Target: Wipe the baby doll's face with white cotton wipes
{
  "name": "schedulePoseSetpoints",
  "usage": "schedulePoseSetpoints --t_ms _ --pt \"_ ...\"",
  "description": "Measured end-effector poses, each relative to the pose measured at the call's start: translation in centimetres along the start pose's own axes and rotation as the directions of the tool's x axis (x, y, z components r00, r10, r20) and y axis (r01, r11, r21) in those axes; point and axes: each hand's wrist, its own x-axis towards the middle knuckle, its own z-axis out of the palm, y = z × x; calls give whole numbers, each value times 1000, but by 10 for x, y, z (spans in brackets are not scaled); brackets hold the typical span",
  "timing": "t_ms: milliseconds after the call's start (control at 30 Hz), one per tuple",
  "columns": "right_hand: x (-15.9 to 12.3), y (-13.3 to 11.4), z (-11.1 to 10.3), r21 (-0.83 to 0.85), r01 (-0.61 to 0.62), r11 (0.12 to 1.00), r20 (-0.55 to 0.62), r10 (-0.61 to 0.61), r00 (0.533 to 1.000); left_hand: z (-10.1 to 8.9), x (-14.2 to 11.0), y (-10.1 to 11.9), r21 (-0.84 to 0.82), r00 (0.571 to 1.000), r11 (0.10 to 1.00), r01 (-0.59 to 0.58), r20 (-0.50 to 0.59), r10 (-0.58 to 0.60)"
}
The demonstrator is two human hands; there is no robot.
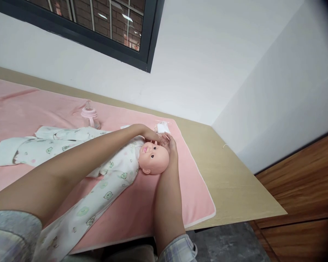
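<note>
A baby doll [153, 159] in a white outfit with green animal prints lies on its back, its bare head to the right. My left arm crosses above its body, and my left hand [151, 134] bends down at the far side of the head. Its fingers are mostly hidden. My right hand [170, 142] is at the crown, with the forearm running along the head's right side. Its fingers are apart and loosely curved beside the head, meeting the left fingertips. I see no object in either hand.
The doll lies on a pink blanket [196, 196] over a wooden table [221, 174]. A pink-topped baby bottle [90, 116] stands beyond its legs. Near my hands is a small clear packet with a white piece [163, 127]. A wall and window [112, 22] bound the far side.
</note>
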Motion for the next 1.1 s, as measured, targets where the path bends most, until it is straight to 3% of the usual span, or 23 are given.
schedulePoseSetpoints --t_ms 167,300,533,667,833,933,1100 --pt "-3 6 1 42 35 998 71 -38 997 -19 -28 -5 154 984 982 113 -153 -89" --pt "8 10 -4 124 13 992 112 -27 993 -14 -62 2 278 955 945 174 -283 -93" --pt "21 15 -12 220 1 976 148 -34 988 10 -99 6 322 929 935 147 -369 -19" --pt "21 14 -14 219 29 975 149 -63 987 14 -112 1 307 924 946 104 -381 22" --pt "21 7 -18 178 114 977 232 -155 960 16 -120 -4 287 912 957 50 -404 74" --pt "16 -6 -20 96 151 984 265 -171 949 22 -115 -7 173 854 985 -5 -512 94" --pt "-4 -41 -18 -66 154 986 305 -127 944 33 -95 -18 -99 649 991 -89 -761 -18"
